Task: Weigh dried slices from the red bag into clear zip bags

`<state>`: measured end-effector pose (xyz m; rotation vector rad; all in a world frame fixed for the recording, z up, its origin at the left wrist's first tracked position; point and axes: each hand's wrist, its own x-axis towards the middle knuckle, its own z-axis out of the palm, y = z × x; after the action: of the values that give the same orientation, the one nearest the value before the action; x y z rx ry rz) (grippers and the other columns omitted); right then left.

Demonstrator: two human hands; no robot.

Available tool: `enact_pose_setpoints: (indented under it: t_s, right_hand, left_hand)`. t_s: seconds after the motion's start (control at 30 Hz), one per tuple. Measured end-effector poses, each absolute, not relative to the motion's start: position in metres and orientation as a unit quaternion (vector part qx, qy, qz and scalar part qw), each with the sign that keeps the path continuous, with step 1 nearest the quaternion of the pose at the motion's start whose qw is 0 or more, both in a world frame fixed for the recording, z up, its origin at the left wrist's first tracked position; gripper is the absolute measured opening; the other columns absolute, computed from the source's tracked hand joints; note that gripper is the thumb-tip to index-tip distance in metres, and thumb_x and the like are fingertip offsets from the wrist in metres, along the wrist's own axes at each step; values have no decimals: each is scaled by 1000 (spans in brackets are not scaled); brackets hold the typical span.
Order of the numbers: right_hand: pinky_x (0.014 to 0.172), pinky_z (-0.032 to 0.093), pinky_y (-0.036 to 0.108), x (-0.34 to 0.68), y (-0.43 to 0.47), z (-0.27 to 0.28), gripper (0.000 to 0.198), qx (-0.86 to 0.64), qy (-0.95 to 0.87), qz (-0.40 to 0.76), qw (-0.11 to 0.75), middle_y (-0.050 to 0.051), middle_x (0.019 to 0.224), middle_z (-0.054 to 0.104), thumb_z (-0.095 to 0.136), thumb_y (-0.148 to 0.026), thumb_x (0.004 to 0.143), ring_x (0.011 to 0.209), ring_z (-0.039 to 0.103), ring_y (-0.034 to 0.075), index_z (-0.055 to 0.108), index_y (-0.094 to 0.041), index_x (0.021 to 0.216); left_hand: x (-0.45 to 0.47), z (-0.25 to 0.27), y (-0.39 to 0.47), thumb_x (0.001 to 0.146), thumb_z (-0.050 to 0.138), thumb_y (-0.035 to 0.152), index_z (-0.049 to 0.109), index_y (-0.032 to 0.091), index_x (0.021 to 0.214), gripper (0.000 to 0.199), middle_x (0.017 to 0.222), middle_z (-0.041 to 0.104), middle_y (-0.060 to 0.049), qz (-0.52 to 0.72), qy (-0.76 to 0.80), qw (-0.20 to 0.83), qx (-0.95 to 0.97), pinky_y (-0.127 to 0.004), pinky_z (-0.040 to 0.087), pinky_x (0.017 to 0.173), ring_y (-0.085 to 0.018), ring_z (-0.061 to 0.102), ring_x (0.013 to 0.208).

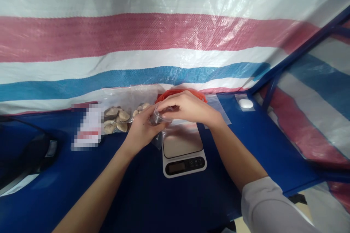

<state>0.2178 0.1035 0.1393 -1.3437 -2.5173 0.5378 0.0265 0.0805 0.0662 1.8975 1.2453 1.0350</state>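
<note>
Wrapped around a small clear plastic cup (163, 117), my left hand (143, 127) is closed, just left of the kitchen scale. My right hand (186, 106) reaches over from the other side, its fingers bent and closed at the cup's rim; what lies inside the cup is hidden. Below the cup hangs a piece of clear plastic bag (157, 142). A white kitchen scale (183, 140) stands under and in front of my hands, its display dark. Behind my right hand shows the rim of a red-orange basket (201, 95).
Clear bags of tan, stone-like pieces (116, 118) lie to the left, near a partly blurred white packet (90, 125). A flat clear bag (220, 111) and a small bag with a white oval item (246, 103) are right. A black device (32, 149) sits far left. Striped sheeting (136, 36) walls the blue table (142, 196).
</note>
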Motion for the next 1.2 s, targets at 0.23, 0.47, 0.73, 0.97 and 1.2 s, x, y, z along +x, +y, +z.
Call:
enact_pose_setpoints:
  t_s: [0.23,0.47,0.73,0.97,1.2]
  right_hand:
    - [89,48,31,252,134,112,23,-398,-848,259,236,2,114,75,60,-29,94,101,67,19,78,-26,108]
    - [81,44,27,234,156,74,25,-457,-853,197,158,3,96,78,57,-32,98,85,67,16,80,-23,99]
    - [80,46,34,207,164,65,36,-533,-840,84,52,11,108,76,48,-40,101,95,69,25,76,-20,108]
    - [75,46,36,196,167,57,33,-542,-836,85,27,14,111,75,46,-26,100,94,66,27,76,-16,109]
    - [81,46,34,202,161,57,30,-545,-828,112,66,10,116,73,50,-31,99,97,65,25,76,-21,112]
  left_hand:
    - [19,64,84,76,77,53,65,23,128,61,111,75,-7,405,513,314,688,-43,51,100,-29,68,106]
    - [14,64,89,73,77,60,65,17,129,71,116,74,-10,414,523,330,668,-44,51,103,-30,68,110]
    - [10,63,90,73,77,58,64,17,132,73,115,75,-11,404,533,347,657,-47,51,103,-31,69,110]
    - [12,67,88,74,79,50,67,21,127,63,110,76,-6,404,532,342,661,-43,55,99,-30,70,105]
    - [13,70,89,73,78,50,68,22,124,59,109,76,-6,409,533,333,661,-47,53,102,-31,69,108]
